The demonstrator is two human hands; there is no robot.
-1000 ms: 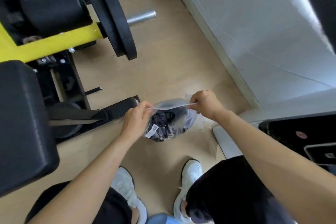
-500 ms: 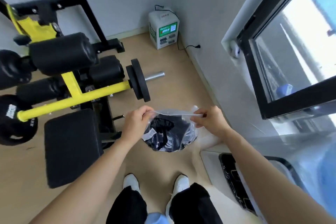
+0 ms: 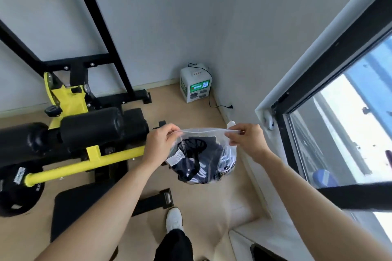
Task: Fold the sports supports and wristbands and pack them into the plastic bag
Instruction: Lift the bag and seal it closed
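The plastic bag (image 3: pixel 224 150) is clear, thin and glossy, creased where light catches it. Inside lie dark cloth supports (image 3: pixel 199 161), matt, with a white paper-like label (image 3: pixel 177 157). The exercise machine (image 3: pixel 84 112) has glossy yellow painted metal bars and matt black padded rollers. The floor (image 3: pixel 186 112) looks like pale, smooth wood. The wall (image 3: pixel 169 17) is matt grey.

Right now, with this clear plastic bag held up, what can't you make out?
Head view only:
Whether the top strip of the clear plastic bag is sealed: the left hand and right hand pinch and cover its ends.
How many black fabric supports lie inside: they overlap behind glare.
Print on the white label: too small.
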